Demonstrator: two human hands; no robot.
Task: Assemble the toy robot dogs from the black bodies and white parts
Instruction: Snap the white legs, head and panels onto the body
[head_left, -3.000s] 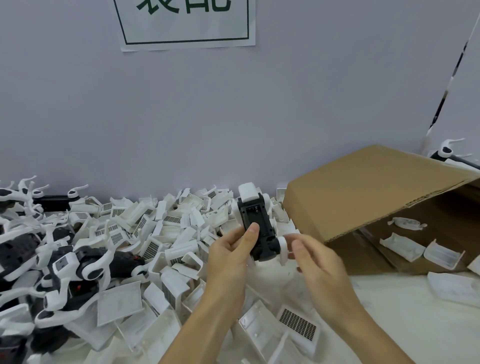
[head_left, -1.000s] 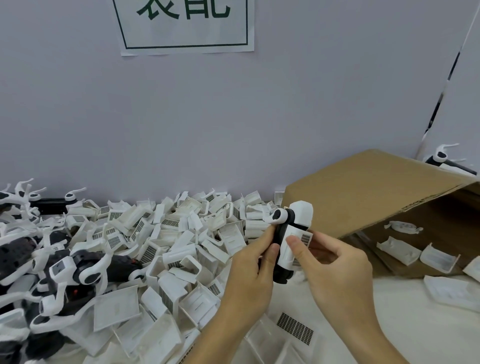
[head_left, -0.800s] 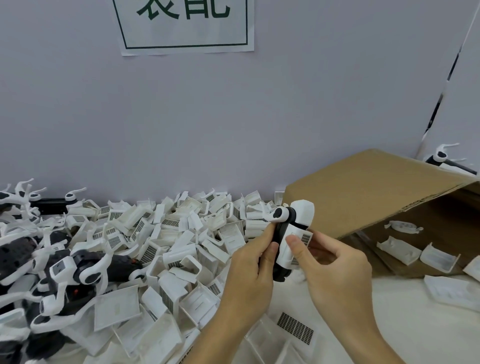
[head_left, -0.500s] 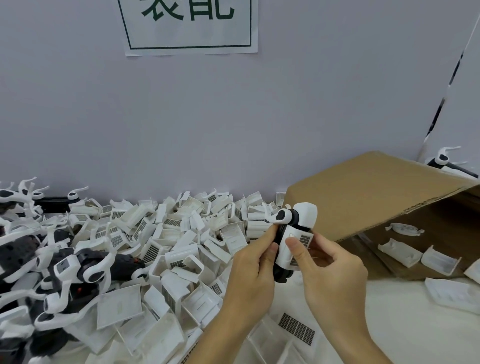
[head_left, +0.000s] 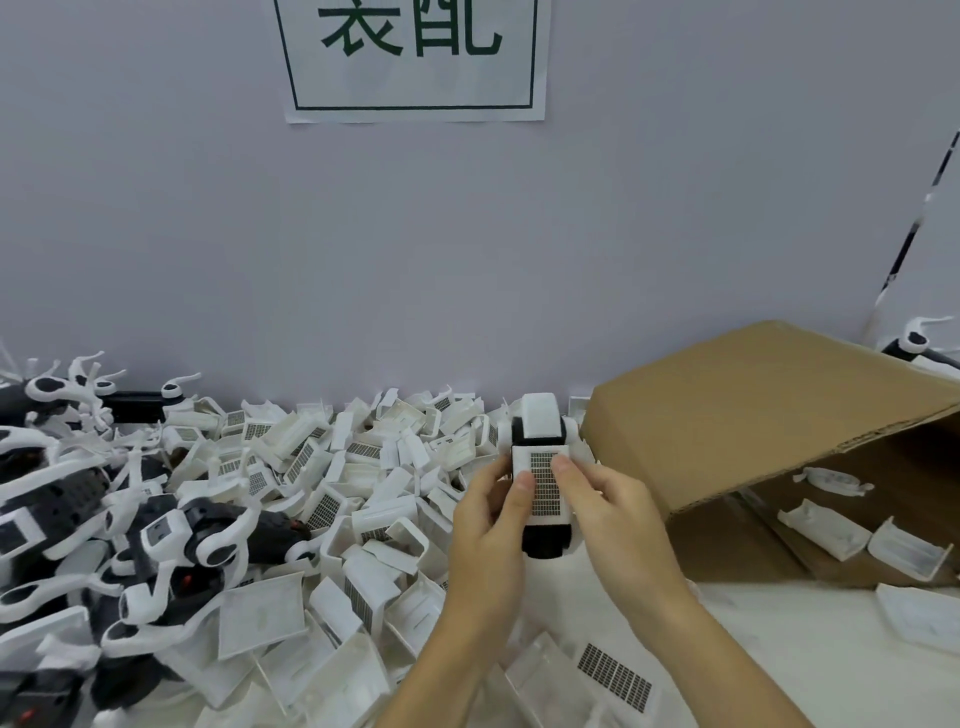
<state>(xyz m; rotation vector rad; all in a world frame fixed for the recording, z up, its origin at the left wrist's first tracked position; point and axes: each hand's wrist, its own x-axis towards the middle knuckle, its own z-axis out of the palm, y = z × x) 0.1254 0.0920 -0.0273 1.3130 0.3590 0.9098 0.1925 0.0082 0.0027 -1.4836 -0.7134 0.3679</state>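
Item 1: cardboard box (head_left: 753, 415), tipped on its side at my right, mouth facing me; inside lie several white shell parts (head_left: 823, 527), loose on its lower wall.

Item 2: toy robot dog body (head_left: 543, 488), black, held upright over the table between my hands, white grille cover (head_left: 543, 483) seated on its near face, white head block on top.

Item 3: left hand (head_left: 488, 525), fingers curled round the body's left flank, thumb pressing the grille.

Item 4: right hand (head_left: 608, 514), fingers curled behind, thumb pinching the grille's right edge.

Item 5: heap of white covers (head_left: 332, 499) left of my hands; assembled dogs (head_left: 197, 535) at far left. Bare white tabletop (head_left: 810, 654) lies open at lower right, below the box.
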